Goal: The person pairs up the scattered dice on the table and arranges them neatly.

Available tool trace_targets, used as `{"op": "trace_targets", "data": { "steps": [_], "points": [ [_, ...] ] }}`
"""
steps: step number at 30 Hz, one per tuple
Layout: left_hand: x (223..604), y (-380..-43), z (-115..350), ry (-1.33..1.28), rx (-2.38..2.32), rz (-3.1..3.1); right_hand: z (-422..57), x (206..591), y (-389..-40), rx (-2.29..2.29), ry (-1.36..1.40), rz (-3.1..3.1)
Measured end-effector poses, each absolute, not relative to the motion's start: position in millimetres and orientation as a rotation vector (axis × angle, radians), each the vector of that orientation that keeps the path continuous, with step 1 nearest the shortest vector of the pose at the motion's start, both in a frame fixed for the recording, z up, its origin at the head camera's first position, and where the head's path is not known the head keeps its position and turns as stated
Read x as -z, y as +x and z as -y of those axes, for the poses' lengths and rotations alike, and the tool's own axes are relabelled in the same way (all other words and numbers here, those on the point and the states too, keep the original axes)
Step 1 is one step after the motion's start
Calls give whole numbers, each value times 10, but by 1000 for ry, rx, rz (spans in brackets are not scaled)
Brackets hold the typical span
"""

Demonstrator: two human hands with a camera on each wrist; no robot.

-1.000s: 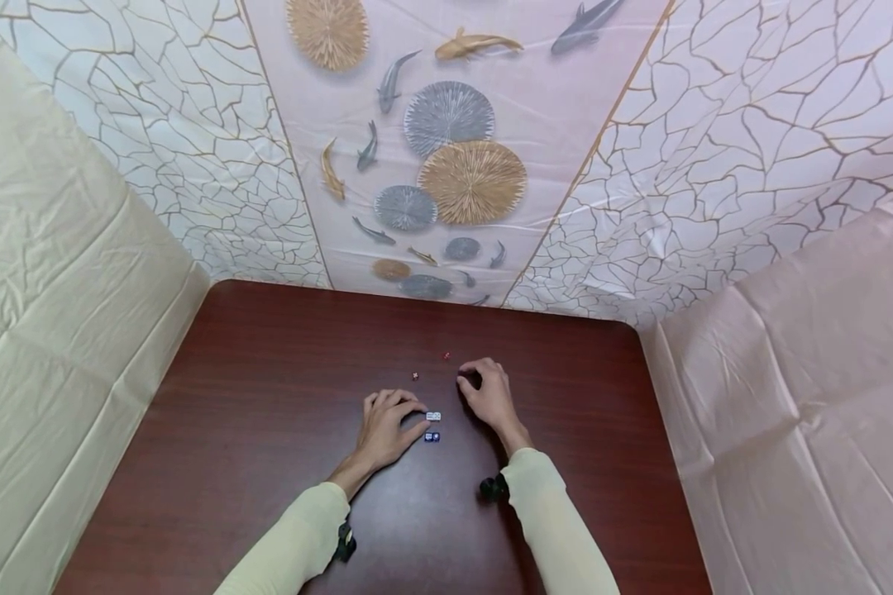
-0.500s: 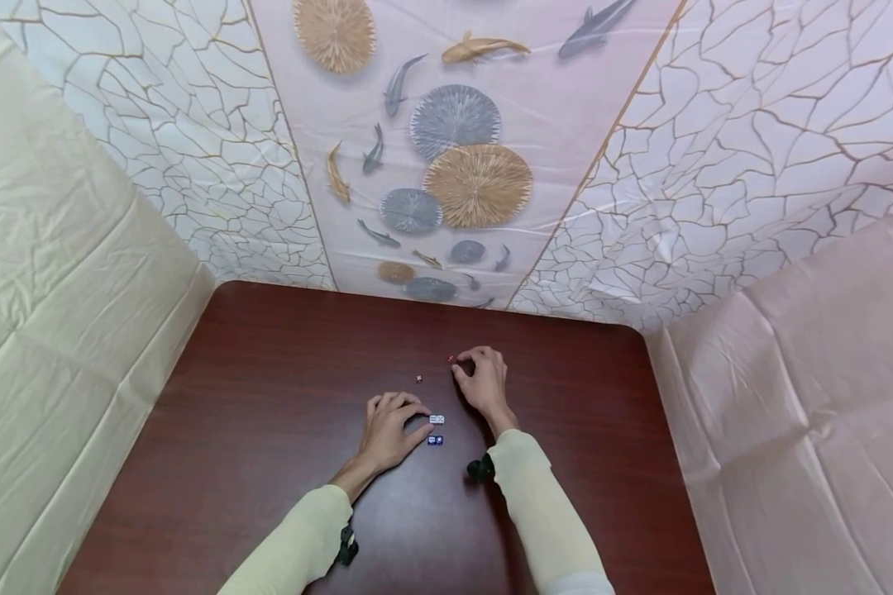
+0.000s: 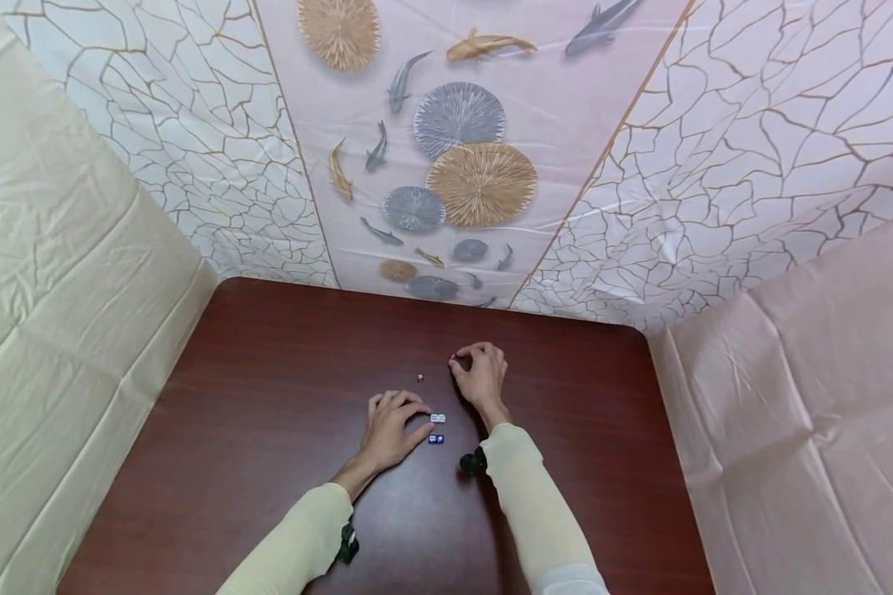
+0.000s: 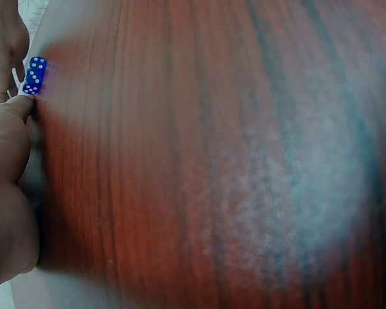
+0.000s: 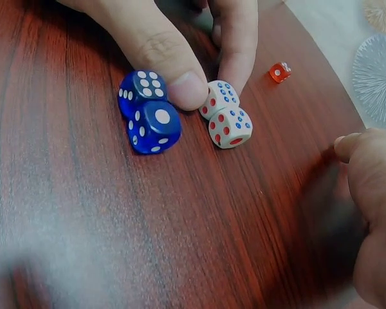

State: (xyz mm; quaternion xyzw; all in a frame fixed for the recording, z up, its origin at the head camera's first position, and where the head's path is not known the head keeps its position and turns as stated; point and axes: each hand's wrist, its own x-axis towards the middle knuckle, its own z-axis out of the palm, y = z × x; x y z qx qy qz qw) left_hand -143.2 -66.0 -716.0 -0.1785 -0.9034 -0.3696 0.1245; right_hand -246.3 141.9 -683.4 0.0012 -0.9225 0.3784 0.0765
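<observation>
My left hand (image 3: 389, 431) pinches the left end of a pair of white dice (image 3: 437, 419) between thumb and index finger. Just nearer to me, a pair of blue dice (image 3: 436, 440) sits side by side, close to that thumb; the right wrist view shows the white dice (image 5: 230, 126) and blue dice (image 5: 156, 126) large, all on the table. Farther off, my right hand (image 3: 480, 373) has thumb and index finger around a small red die (image 3: 453, 357), mostly covered by the fingertips. Another red die (image 3: 420, 377) lies alone between the hands.
The dark reddish wooden table (image 3: 283, 355) has rounded far corners. Behind it hangs a patterned cloth (image 3: 454, 273) with fish and discs, and plain pale cloth walls (image 3: 67, 273) close off both sides.
My right hand has moved forward and slightly left to the far red die, and its thumb and index finger have closed on it. The left hand stays at the white dice.
</observation>
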Motion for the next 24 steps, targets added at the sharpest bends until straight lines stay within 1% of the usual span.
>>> {"op": "trace_targets", "data": {
  "steps": [7, 9, 16, 24],
  "points": [
    [7106, -1419, 653, -525, 1063, 2644, -1412, 6904, -2488, -1123, 9, 2737],
    [7092, -1416, 655, -528, 1067, 2651, -1401, 6888, -2482, -1144, -3, 2739],
    [7068, -1406, 651, -528, 1078, 2674, -1375, 6729, -2432, -978, -29, 2860],
    [7081, -1402, 652, -525, 1066, 2648, -1411, 6744, -2376, -1097, 5, 2790]
  ]
}}
